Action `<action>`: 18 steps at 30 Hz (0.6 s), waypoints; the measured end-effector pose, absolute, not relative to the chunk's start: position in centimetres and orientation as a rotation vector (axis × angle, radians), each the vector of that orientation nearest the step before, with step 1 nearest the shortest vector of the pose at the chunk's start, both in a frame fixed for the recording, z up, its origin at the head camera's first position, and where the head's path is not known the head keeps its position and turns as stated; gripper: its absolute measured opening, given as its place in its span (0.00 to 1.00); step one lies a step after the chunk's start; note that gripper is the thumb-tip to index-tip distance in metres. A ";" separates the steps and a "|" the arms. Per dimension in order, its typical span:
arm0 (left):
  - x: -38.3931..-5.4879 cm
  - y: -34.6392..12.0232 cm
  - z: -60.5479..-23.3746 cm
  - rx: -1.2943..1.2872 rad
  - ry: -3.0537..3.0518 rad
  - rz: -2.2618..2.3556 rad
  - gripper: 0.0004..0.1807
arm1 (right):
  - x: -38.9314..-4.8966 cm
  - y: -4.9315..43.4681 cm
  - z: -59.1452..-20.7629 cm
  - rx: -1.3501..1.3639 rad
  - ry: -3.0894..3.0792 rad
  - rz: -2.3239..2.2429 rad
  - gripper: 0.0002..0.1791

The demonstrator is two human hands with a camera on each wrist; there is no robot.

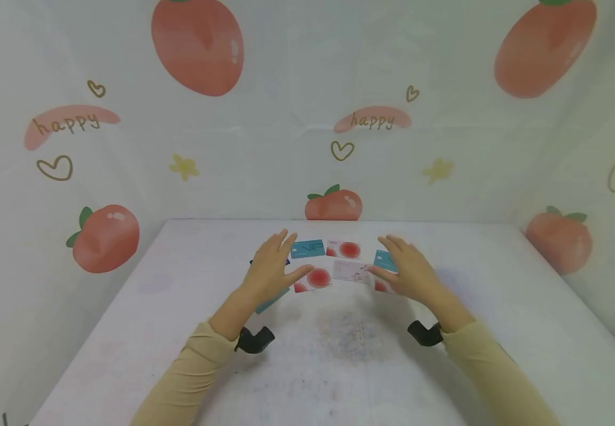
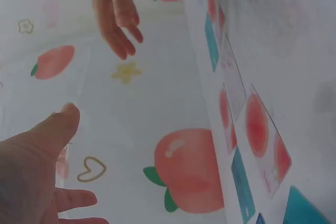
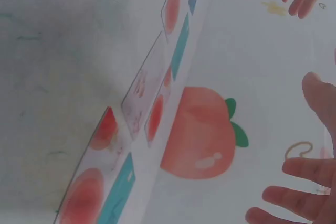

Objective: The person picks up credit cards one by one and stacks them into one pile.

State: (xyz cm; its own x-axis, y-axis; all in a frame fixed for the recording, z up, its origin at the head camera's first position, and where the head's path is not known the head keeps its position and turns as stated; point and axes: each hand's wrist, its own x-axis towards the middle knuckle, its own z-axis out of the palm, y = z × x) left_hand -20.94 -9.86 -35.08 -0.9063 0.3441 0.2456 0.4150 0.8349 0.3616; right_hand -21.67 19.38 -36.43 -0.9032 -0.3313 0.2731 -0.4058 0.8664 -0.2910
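Several flat cards lie grouped on the white table. A teal VIP card [image 1: 308, 249] and a white card with a red circle [image 1: 344, 249] form the back row. In front of them are a pale patterned card [image 1: 351, 271] and another red-circle card [image 1: 318, 278]. My left hand [image 1: 268, 269] is raised over the left cards, fingers spread and holding nothing; it partly hides a dark blue card and a teal card [image 1: 272, 300]. Over the right cards my right hand [image 1: 411, 273] is likewise raised, thumb apart, partly covering a teal card [image 1: 383, 260] and a red-and-white card [image 1: 383, 287].
The white table [image 1: 339, 378] has smudges near its front middle. A white curtain [image 1: 286, 160] printed with red fruit, hearts and "happy" stands behind the table and along both sides. Each wrist wears a black device [image 1: 256, 340].
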 end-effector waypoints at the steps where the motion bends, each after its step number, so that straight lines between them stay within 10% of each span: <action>1: -20.9 -9.6 -35.1 -0.601 -2.852 -0.639 0.41 | -21.6 19.6 -36.5 0.560 -2.826 0.530 0.38; 18: -21.3 -5.1 -37.0 -0.802 -2.853 -0.858 0.32 | -20.9 22.8 -38.4 0.431 -2.909 0.718 0.31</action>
State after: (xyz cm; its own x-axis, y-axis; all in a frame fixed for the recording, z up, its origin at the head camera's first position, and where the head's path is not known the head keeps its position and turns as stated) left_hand -21.33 -5.08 -36.98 -0.8633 0.4649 0.1965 0.4962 0.7102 0.4994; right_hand -20.90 22.80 -38.41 -0.9530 -0.2459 0.1769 -0.3000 0.8473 -0.4384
